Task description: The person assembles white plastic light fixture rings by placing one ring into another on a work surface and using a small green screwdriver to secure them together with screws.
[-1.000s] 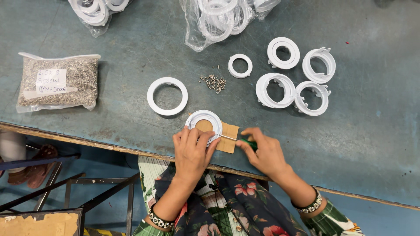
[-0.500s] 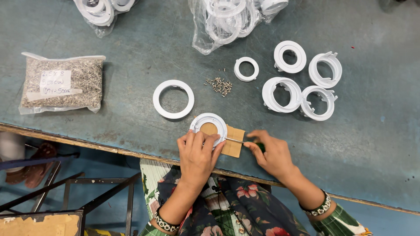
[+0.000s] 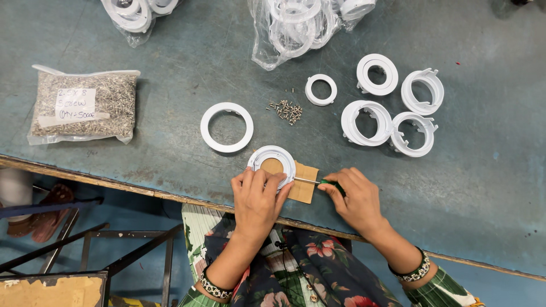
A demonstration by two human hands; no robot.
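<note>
A white plastic ring part [image 3: 272, 159] lies on a small brown cardboard piece [image 3: 302, 186] near the table's front edge. My left hand [image 3: 257, 199] presses on the ring's near side, fingers curled over its rim. In my right hand [image 3: 355, 199] is a green-handled screwdriver [image 3: 318, 182], whose metal shaft points left and touches the ring's right rim. A small heap of loose screws [image 3: 287, 111] sits on the table beyond the ring.
A flat white ring [image 3: 226, 127] lies to the left. Several white ring housings [image 3: 392, 108] stand at the right. A clear bag of screws [image 3: 82, 106] rests at far left. Plastic bags of rings [image 3: 296, 28] lie at the back. Table edge [image 3: 142, 190] runs below.
Both hands stay at the ring and screwdriver; only the camera view has shifted slightly, so the objects appear a little further right.
</note>
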